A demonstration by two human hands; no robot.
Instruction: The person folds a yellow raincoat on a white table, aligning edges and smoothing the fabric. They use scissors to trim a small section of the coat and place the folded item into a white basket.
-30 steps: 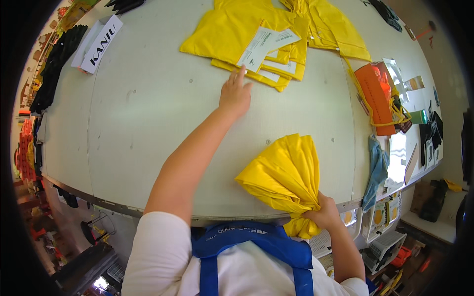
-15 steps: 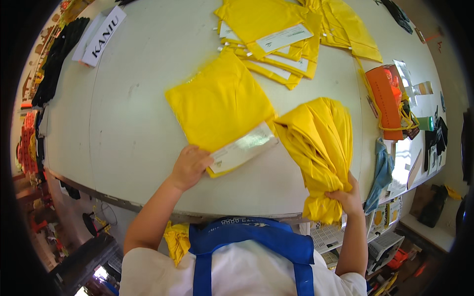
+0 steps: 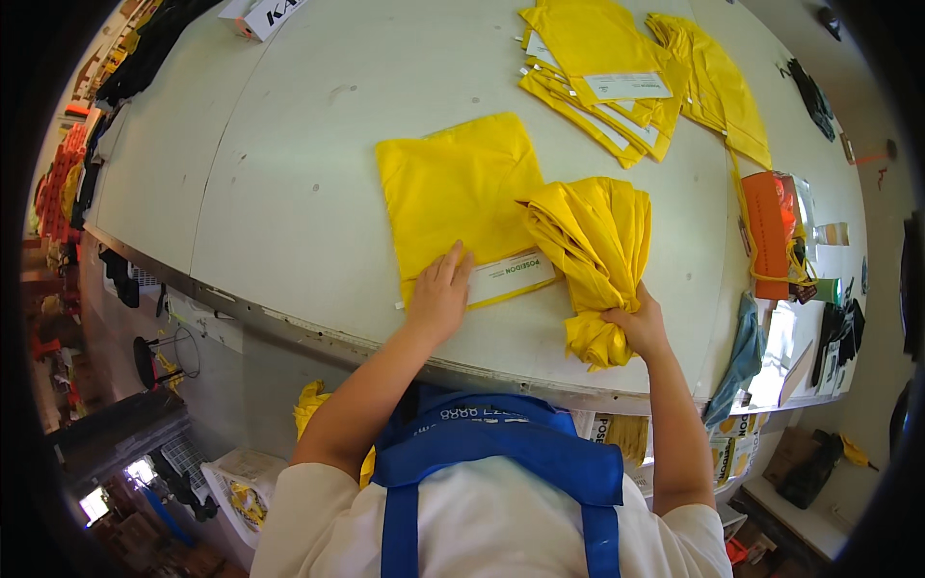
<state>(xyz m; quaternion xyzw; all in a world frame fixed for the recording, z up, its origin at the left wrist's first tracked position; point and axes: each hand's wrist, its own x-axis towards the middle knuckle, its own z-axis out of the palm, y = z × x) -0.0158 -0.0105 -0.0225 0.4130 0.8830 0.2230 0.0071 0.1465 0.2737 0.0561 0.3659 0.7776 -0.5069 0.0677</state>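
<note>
two bare hands are at work over the near side of the pale table (image 3: pixel 308 125). the left hand (image 3: pixel 439 294) lies flat with its fingers out, on the near left part of a flat yellow bag (image 3: pixel 458 207), and it has no grip that i can see. the right hand (image 3: pixel 644 323) is closed tight around the neck of a yellow bundle (image 3: pixel 602 236). the bag sits mostly just past the left hand, so that hand is the nearer one. the bundle is between the bag and the right hand, and its left side covers the bag's near right corner; i cannot tell if they touch. its long way runs from the squeezed neck, close to the person, out to a wide end that points away. the bundle is full of soft folds, like a fan. the bag is smooth, nearly square and a bit tilted, with a white label (image 3: pixel 506 275) along its near edge. farther off, to the right, are a pile of yellow bags (image 3: pixel 602 43) with white labels, some bunched yellow cloth (image 3: pixel 708 72) and an orange box (image 3: pixel 766 231). a blue rag (image 3: pixel 740 361) hangs over the table's near edge.
</note>
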